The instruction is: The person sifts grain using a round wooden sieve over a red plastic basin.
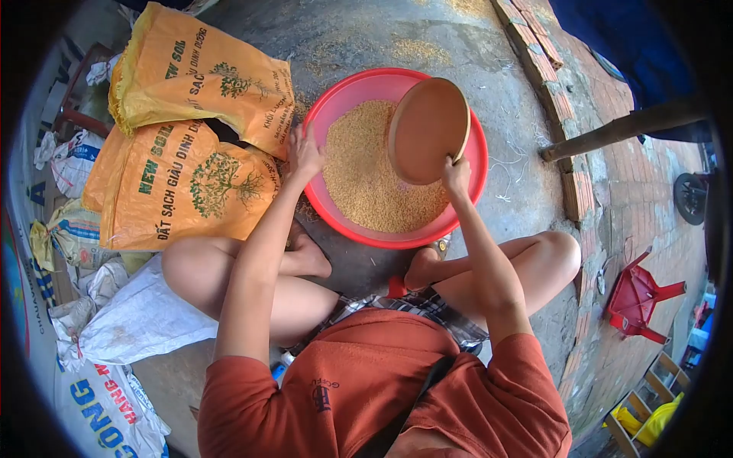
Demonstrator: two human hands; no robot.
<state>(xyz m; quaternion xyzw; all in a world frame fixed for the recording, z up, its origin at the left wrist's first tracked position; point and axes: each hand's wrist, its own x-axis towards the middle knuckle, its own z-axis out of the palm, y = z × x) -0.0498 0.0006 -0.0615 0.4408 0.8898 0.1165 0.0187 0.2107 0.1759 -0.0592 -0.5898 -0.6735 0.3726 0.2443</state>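
Observation:
A wide red basin point(475, 183) stands on the floor in front of my crossed legs, with a layer of yellow-brown grain point(359, 175) in it. My right hand point(456, 174) grips the near edge of a round brown pan point(429, 130), which is tilted over the right part of the basin and hides some of the grain. At the basin's left rim is my left hand point(307, 156), its fingers spread beside an orange sack; it holds nothing that I can see.
Two orange printed sacks point(206, 84) lie at the left, white sacks point(145, 320) nearer me. A brick edging point(546, 91) and a wooden pole point(626, 131) are at the right. An overturned red stool point(635, 296) lies farther right. Loose grain is scattered beyond the basin.

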